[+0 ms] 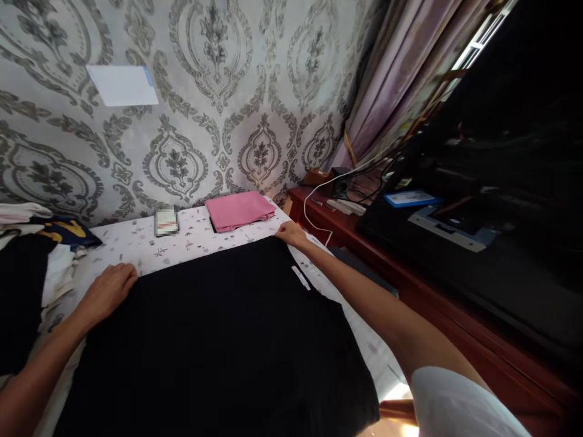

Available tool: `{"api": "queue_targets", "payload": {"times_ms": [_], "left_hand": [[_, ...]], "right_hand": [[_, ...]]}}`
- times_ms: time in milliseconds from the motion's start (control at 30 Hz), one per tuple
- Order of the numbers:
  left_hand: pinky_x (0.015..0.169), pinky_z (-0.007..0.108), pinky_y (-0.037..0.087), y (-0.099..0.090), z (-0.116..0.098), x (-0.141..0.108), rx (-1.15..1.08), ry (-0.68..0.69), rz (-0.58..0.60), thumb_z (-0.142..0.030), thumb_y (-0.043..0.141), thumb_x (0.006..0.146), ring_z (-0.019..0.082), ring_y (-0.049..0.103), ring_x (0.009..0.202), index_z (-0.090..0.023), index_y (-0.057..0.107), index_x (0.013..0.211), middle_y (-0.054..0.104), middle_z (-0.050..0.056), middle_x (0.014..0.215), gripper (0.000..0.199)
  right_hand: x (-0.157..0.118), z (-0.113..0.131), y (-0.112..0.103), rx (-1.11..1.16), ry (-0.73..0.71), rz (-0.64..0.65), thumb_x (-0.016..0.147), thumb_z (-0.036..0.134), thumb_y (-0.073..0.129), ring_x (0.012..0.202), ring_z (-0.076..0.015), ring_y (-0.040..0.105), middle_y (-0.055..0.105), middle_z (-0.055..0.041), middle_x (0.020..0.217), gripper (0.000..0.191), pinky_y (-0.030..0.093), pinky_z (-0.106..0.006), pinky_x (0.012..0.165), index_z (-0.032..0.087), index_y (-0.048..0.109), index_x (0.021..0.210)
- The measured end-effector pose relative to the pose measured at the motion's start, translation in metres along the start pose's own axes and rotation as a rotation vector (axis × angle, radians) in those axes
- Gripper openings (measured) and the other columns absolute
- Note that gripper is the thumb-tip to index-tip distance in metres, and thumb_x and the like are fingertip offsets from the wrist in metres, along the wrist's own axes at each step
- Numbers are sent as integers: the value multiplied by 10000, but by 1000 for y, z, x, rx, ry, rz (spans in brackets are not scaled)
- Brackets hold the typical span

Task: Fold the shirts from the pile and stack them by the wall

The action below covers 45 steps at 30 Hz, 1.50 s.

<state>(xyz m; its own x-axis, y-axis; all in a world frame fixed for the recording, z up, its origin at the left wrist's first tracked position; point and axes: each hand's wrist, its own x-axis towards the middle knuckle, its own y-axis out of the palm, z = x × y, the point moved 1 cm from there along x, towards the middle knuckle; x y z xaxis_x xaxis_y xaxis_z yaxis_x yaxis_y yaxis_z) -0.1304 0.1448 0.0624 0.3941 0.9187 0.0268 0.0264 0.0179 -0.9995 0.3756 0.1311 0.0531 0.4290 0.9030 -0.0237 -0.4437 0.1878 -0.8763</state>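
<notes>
A large black garment is spread flat over the patterned white sheet, with a small white label near its right side. My left hand grips its far left corner, fingers closed on the cloth. At the far right corner, my right hand pinches the fabric between thumb and fingers. Beyond that hand lies a folded pink cloth, apart from the black garment, with a dark edge showing beneath it.
A pile of clothes lies at the left. A small blurred box sits by the wall on the white sheet. To the right stands a red-brown wooden cabinet with a white cable and a big dark screen.
</notes>
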Motion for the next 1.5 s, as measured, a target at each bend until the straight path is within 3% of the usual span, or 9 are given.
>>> {"api": "queue_targets", "payload": {"times_ms": [167, 267, 333, 467, 667, 867, 1133, 1333, 1500], "left_hand": [[824, 419, 434, -1, -4, -2, 92, 43, -20, -360, 197, 933, 294, 561, 875, -233, 450, 789, 627, 118, 863, 318], [812, 408, 430, -2, -6, -3, 84, 39, -7, -364, 197, 929, 293, 568, 896, -234, 454, 798, 632, 115, 877, 317], [813, 407, 429, -2, -6, -3, 94, 35, -3, -361, 207, 928, 294, 569, 904, -235, 460, 793, 638, 114, 881, 314], [809, 406, 434, 0, -4, -2, 117, 35, -26, -344, 222, 937, 292, 570, 893, -232, 476, 795, 643, 111, 872, 311], [803, 385, 450, 1, -5, -3, 125, 39, -54, -334, 253, 946, 272, 582, 873, -240, 460, 789, 642, 87, 852, 276], [768, 388, 428, 0, -7, -6, 176, 12, -55, -335, 170, 983, 286, 583, 882, -247, 423, 794, 633, 99, 846, 328], [818, 424, 442, -2, -17, -10, 256, 12, -51, -319, 164, 1002, 318, 578, 978, -199, 519, 885, 659, 142, 948, 392], [833, 392, 455, -7, -9, -9, 67, -90, -11, -401, 284, 944, 297, 615, 934, -209, 557, 947, 706, 118, 952, 333], [845, 371, 476, -12, 17, -12, -186, -257, 76, -560, 233, 896, 297, 659, 956, -224, 567, 842, 719, 100, 952, 477]], "right_hand": [[1, -8, 1, 111, -57, 11, 811, 162, 596, 687, -139, 637, 699, -33, 764, 161, 453, -205, 612, 155, 749, 857], [-2, -13, -5, 193, -112, 71, 810, 110, 555, 605, -96, 602, 719, -37, 905, 350, 464, -190, 575, 175, 731, 1105], [-4, -14, -10, 233, -159, 131, 775, 84, 567, 598, -80, 589, 719, -40, 996, 421, 471, -181, 565, 204, 726, 1147], [-5, -13, -17, 257, -226, 211, 714, 83, 605, 636, -98, 589, 717, -32, 914, 310, 467, -185, 572, 185, 766, 958], [-3, -10, -13, 228, -248, 166, 673, 88, 613, 577, -114, 530, 604, 36, 605, 170, 424, -221, 591, 184, 716, 769], [4, -15, -8, 246, -252, 46, 715, 147, 564, 623, -108, 560, 680, 17, 798, 179, 427, -212, 605, 182, 679, 848], [10, -24, 2, 193, -233, -25, 711, 132, 616, 631, -128, 575, 678, 13, 707, 77, 440, -235, 656, 179, 672, 736], [13, -25, 3, 145, -258, -23, 705, 120, 611, 627, -133, 595, 706, 5, 735, 112, 464, -251, 682, 180, 698, 742], [15, -27, 5, 108, -258, -40, 719, 142, 595, 662, -177, 632, 711, -28, 731, 127, 488, -297, 698, 181, 711, 751]]}}
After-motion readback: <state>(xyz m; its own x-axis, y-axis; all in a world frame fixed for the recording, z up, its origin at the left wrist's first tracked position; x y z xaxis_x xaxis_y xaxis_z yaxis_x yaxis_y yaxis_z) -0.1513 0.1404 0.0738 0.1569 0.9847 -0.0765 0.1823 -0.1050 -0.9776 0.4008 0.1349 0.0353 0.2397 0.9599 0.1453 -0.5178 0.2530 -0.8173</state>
